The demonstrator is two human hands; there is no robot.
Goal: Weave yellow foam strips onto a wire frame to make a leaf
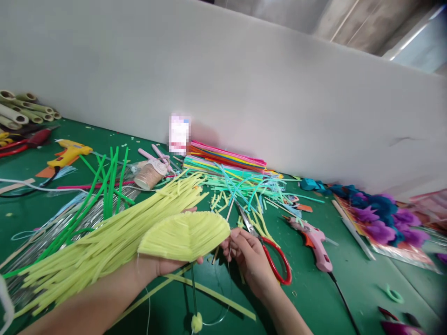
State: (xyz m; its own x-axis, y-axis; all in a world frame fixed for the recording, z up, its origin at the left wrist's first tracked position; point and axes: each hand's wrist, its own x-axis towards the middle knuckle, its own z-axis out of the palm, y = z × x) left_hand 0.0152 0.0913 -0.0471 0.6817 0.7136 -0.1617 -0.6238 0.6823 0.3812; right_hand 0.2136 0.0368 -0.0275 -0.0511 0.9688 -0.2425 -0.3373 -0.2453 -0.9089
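Observation:
A pale yellow fan-shaped piece made of pipe cleaners (185, 235) lies across my left hand (171, 266), which holds it from beneath; most of the fingers are hidden behind it. My right hand (249, 258) is closed in a pinch at the fan's right tip, where a thin clear thread (229, 267) hangs from the fingers. Another length of thread drops from the left corner. Below the fan, a thin dark green stem (193, 288) runs down to a small yellow fuzzy ball (197, 322). Red-handled scissors (275, 260) lie just right of my right hand.
Loose yellow pipe cleaners (115, 237) spread along the left, beside green ones (111, 186). A twine spool (150, 174), cut scraps (223, 200) and coloured bundles (226, 156) sit farther back. A pink glue gun (316, 242) lies right, a yellow one (70, 152) left.

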